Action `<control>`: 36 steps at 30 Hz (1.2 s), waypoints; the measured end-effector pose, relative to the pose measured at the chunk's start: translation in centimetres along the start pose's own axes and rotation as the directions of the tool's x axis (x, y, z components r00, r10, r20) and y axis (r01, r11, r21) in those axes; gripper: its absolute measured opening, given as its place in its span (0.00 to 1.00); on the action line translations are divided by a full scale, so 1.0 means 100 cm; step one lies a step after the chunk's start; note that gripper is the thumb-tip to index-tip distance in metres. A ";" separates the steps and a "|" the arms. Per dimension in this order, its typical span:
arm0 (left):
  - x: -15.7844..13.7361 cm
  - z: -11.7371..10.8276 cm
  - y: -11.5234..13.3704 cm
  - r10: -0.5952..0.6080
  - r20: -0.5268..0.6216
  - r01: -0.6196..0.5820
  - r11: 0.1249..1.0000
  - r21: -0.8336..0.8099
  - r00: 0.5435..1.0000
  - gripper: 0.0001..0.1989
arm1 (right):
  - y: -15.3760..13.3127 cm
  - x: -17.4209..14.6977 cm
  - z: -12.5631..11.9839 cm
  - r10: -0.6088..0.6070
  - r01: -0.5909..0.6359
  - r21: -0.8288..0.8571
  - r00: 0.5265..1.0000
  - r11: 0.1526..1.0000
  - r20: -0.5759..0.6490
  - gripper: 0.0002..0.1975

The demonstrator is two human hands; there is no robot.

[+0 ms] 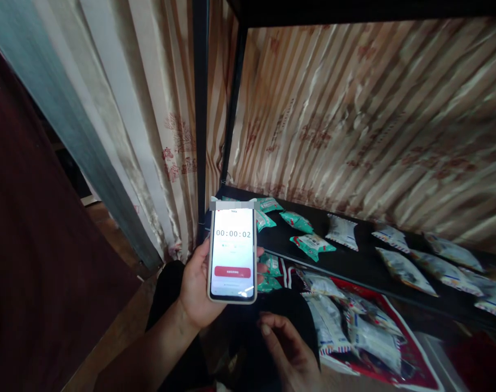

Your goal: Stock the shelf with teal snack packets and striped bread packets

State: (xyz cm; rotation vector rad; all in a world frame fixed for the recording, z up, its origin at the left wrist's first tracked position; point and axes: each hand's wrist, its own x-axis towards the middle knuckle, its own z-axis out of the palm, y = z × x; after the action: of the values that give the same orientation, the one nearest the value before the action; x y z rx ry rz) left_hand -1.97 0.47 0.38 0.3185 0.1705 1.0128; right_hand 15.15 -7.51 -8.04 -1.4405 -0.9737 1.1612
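Note:
A smartphone (pixel 233 256) in a light case lies in my left hand (pixel 196 286), which wraps round it from below, fingertips showing at its right edge. Its lit screen shows a timer reading 00:00:02 and a red button. Below and right of the phone, my right hand (pixel 288 348) hovers with loosely bent fingers, the thumb close to the index finger. Nothing can be seen in it. Green snack packets (pixel 312 246) lie on the black shelf (pixel 280 242) just beyond the phone.
Several white packets (pixel 342 231) lie farther right along the shelf. Lower down, more white packets (pixel 372 337) rest on a red bag (pixel 415 348). Patterned curtains (pixel 337 125) hang behind, a black post (pixel 201 109) stands between them, and a grey metal post (pixel 84 147) slants at left.

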 end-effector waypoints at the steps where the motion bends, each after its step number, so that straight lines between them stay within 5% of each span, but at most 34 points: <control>1: 0.001 0.000 0.000 -0.004 -0.002 0.004 1.000 -0.002 1.000 0.31 | -0.001 0.001 0.000 -0.007 0.007 -0.001 1.000 1.000 0.000 0.17; 21: 0.034 0.009 -0.002 -0.096 0.113 0.097 0.995 0.002 0.989 0.31 | 0.005 0.006 0.000 -0.045 0.045 0.005 0.999 0.999 -0.001 0.15; 36: 0.040 0.035 -0.005 -0.108 0.164 0.103 0.994 0.036 0.981 0.31 | -0.020 0.005 -0.008 -0.318 0.317 -0.184 0.948 0.930 0.023 0.10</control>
State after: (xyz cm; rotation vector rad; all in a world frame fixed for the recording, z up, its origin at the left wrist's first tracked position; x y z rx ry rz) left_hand 1.46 3.02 3.53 0.4130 0.0501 0.8755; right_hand 16.07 -6.81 -6.09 -1.3658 -1.2849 0.8437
